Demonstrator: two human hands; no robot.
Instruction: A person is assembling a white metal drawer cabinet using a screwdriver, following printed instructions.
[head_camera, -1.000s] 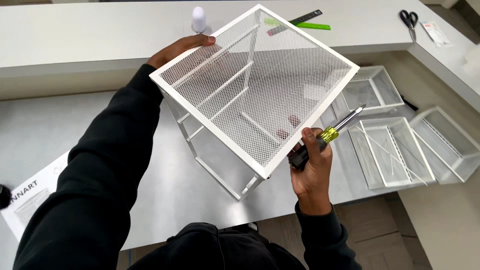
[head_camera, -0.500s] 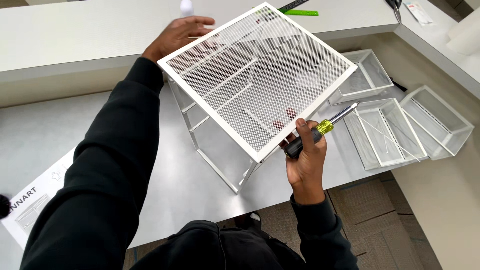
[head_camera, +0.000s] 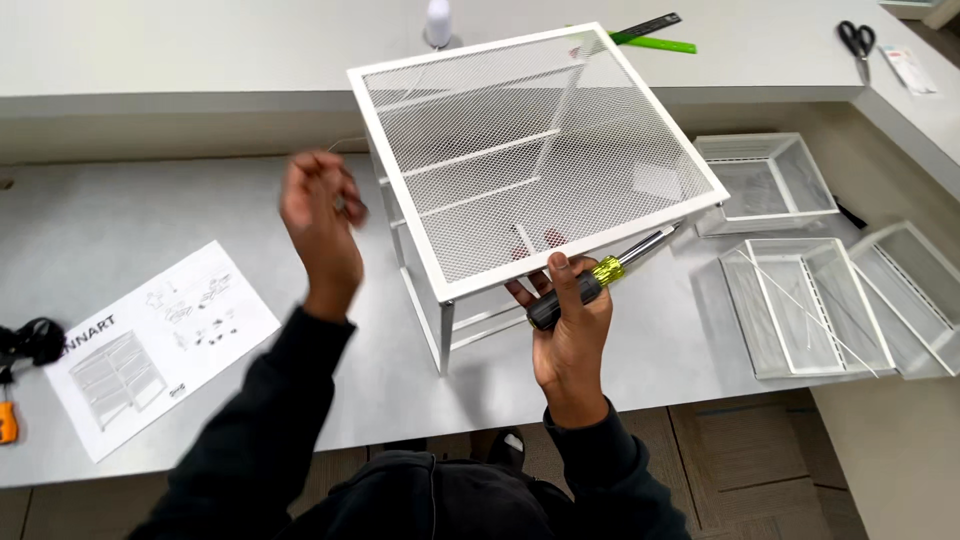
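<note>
Nearest the camera, two dark sleeves rise from the bottom edge; the right hand (head_camera: 568, 325) is wrapped shut around a screwdriver (head_camera: 590, 285) with a black and yellow-green handle and a bright metal shaft that slants up to the right; the same hand's fingers press against the near rim of a white metal rack (head_camera: 535, 160), whose top is a square panel of fine diamond mesh in a flat painted frame, tilted toward the viewer; through the mesh show thin white crossbars and slim square legs, the nearest leg standing on the smooth pale grey table (head_camera: 120, 210). The left hand (head_camera: 320, 225) is raised off the rack, wrist bent, fingers curled loosely together, blurred; whether it pinches anything small cannot be told. Left of it a sheet of printed instructions (head_camera: 160, 345) lies flat, with a black cable bundle (head_camera: 30, 340) at the table's edge. To the right lie three shallow white mesh baskets (head_camera: 810, 300), rectangular and thin-wired, close together. Beyond, on a raised ledge, sit a green and black ruler (head_camera: 645, 35), scissors (head_camera: 856, 38) and a small white rounded object (head_camera: 438, 22).
</note>
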